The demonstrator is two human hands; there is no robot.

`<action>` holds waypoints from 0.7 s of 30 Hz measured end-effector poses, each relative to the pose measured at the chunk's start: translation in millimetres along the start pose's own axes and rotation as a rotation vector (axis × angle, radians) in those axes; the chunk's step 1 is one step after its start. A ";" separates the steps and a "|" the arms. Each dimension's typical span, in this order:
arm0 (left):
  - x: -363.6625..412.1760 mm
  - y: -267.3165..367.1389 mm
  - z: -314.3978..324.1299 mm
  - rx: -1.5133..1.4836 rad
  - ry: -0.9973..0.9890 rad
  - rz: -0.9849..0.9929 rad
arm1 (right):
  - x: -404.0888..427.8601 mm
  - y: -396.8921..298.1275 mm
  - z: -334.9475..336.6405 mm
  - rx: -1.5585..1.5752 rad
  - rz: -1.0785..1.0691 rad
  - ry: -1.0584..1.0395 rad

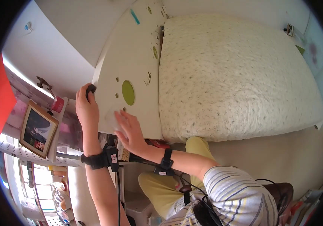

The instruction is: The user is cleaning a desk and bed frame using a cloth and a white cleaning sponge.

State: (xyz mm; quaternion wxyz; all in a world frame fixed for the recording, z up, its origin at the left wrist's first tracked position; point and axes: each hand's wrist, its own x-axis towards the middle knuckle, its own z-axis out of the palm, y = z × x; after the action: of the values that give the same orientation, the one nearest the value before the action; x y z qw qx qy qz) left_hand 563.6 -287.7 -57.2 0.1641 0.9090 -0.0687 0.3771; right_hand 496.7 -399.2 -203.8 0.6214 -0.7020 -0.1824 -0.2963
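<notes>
My left hand [87, 108] grips a small dark object [91, 91], perhaps a cloth or sponge, at the left edge of a white panel [107, 84]. The panel has green ovals and small round marks on it. Beside it, to the right, my right hand [130, 130] is spread with its fingers apart, over the panel's lower part. Something clear or whitish near its fingertips is too faint to name. A dark strap with a small device is on each forearm.
A bed with a flowered sheet [229, 79] adjoins the panel on the right. On the left, a framed photo [38, 129] and a pink round container [57, 104] stand on a white shelf [61, 121]. A cable [119, 192] hangs from the left wrist device.
</notes>
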 end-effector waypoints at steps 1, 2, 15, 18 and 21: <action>0.3 1.1 -0.6 -0.001 -0.003 -0.017 | -2.7 -5.4 -0.5 0.032 -0.038 -0.013; 0.4 2.1 -1.0 -0.001 -0.005 -0.035 | -7.0 -9.4 -0.4 0.063 -0.077 -0.028; 0.4 2.4 -1.4 -0.008 0.001 -0.038 | -15.0 37.3 3.8 0.046 0.150 0.112; -1.8 -0.7 -3.1 -0.020 -0.008 -0.057 | -35.9 5.7 5.9 0.066 0.023 0.040; -2.5 2.7 -3.4 -0.025 0.000 -0.057 | -41.7 11.1 4.2 0.140 0.014 0.022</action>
State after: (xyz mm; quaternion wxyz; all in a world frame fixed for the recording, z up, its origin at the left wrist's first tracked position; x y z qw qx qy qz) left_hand 558.9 -289.0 -56.0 0.1860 0.9084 -0.0474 0.3714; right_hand 472.9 -392.3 -239.3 0.6730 -0.6549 -0.1909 -0.2860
